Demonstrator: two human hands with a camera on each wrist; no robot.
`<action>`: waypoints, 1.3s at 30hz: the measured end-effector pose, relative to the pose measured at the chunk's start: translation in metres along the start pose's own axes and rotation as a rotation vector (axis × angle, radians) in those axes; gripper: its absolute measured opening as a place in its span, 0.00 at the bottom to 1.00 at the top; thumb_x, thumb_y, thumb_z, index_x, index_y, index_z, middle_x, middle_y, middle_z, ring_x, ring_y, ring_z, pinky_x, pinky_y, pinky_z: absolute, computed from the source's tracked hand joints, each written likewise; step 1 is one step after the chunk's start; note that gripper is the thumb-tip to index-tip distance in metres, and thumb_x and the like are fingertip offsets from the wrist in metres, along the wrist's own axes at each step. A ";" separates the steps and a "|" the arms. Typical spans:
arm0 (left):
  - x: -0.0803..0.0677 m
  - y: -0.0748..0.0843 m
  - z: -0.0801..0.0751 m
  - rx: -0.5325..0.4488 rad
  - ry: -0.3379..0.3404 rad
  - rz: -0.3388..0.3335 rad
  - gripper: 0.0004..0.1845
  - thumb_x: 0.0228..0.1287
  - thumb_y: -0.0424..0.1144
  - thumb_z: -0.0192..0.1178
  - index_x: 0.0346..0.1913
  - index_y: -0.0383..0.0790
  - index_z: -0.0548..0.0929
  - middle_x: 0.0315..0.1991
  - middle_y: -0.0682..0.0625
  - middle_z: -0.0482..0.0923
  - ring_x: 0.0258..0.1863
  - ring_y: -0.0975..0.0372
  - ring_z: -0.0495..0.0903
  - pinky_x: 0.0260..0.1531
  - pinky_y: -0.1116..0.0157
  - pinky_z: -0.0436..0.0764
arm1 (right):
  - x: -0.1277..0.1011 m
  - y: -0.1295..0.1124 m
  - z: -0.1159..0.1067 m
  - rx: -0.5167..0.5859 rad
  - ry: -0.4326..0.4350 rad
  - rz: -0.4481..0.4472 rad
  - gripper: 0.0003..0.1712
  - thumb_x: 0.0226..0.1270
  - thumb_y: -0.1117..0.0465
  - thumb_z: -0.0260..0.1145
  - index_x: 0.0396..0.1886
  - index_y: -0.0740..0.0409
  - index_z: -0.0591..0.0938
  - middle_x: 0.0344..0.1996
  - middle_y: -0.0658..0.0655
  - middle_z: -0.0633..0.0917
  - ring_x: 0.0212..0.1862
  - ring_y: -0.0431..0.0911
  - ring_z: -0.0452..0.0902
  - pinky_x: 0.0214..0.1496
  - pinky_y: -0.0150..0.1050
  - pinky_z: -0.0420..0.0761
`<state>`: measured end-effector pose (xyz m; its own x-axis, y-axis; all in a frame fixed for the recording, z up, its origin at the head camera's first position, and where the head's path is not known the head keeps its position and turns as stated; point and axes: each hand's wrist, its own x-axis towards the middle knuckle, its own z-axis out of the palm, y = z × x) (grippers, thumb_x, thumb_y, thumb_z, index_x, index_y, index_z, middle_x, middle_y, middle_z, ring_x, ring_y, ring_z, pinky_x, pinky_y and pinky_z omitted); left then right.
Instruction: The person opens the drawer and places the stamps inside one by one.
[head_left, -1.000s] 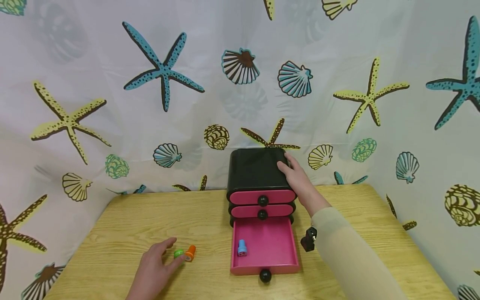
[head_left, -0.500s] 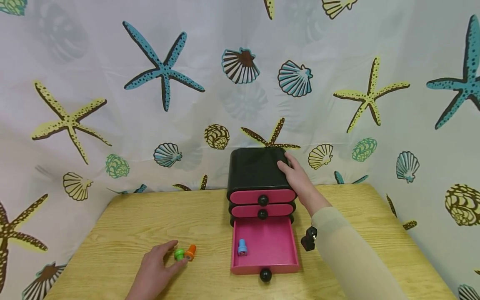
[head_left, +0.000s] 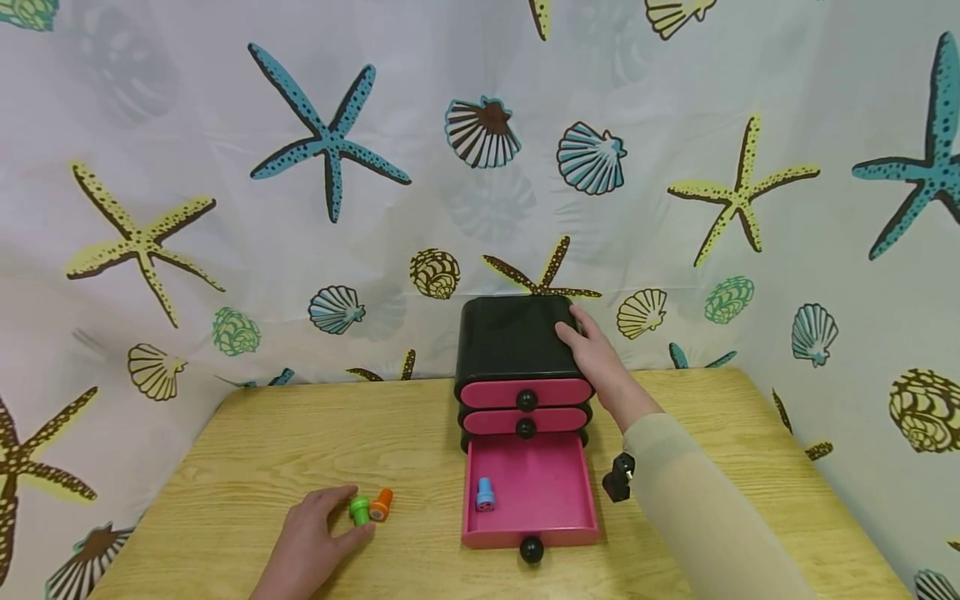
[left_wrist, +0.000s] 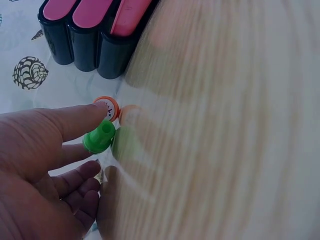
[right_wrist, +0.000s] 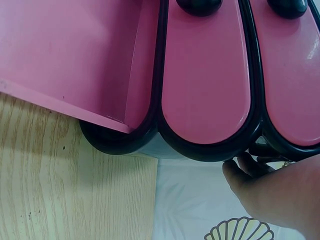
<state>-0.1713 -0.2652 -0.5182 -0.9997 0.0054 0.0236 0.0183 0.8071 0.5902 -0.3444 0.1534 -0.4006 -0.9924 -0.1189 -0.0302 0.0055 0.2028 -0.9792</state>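
Observation:
My left hand (head_left: 311, 537) is low over the table, with the green toy stamp (head_left: 361, 510) between index finger and thumb. In the left wrist view the thumb lies by the handle end of the green stamp (left_wrist: 101, 136), the index finger partly hidden behind it. Just right of it an orange toy stamp (head_left: 382, 504) lies on its side. My right hand (head_left: 600, 358) rests against the right side of the black drawer unit (head_left: 517, 337), fingers extended, thumb on its top edge. Its bottom pink drawer (head_left: 536, 492) is pulled out, holding a blue toy stamp (head_left: 484, 495).
The two upper drawers (head_left: 525, 394) are closed, each with a round black knob. A small black device (head_left: 618, 477) hangs at the right sleeve. The wooden table (head_left: 315, 433) is bounded at the back and sides by a cloth (head_left: 405, 208) printed with shells and starfish.
The green stamp has turned between the left thumb and index finger, so its handle now points toward the thumb. The left hand shifted slightly. The right hand and drawers have stayed put.

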 end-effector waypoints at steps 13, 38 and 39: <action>0.001 -0.001 0.001 0.019 0.015 0.010 0.31 0.66 0.44 0.81 0.66 0.32 0.86 0.65 0.34 0.81 0.67 0.35 0.76 0.68 0.32 0.73 | -0.001 0.000 0.000 0.003 -0.003 -0.001 0.42 0.91 0.41 0.53 0.94 0.40 0.48 0.91 0.56 0.46 0.90 0.57 0.40 0.87 0.62 0.50; -0.003 -0.004 -0.004 -0.018 0.021 -0.004 0.26 0.67 0.41 0.80 0.62 0.33 0.87 0.64 0.35 0.80 0.67 0.36 0.77 0.68 0.34 0.74 | -0.001 -0.001 0.000 -0.001 0.001 0.009 0.42 0.91 0.41 0.53 0.94 0.40 0.49 0.91 0.56 0.46 0.90 0.58 0.40 0.87 0.63 0.50; -0.003 -0.004 -0.004 -0.017 0.019 -0.006 0.26 0.67 0.41 0.80 0.62 0.33 0.87 0.65 0.35 0.80 0.67 0.36 0.77 0.68 0.34 0.74 | -0.001 -0.001 0.000 -0.001 0.002 0.008 0.42 0.91 0.41 0.53 0.94 0.40 0.49 0.91 0.56 0.46 0.90 0.58 0.40 0.87 0.63 0.50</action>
<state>-0.1687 -0.2704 -0.5176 -0.9993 -0.0110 0.0355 0.0127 0.7967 0.6042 -0.3432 0.1529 -0.3994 -0.9927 -0.1151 -0.0375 0.0131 0.2052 -0.9786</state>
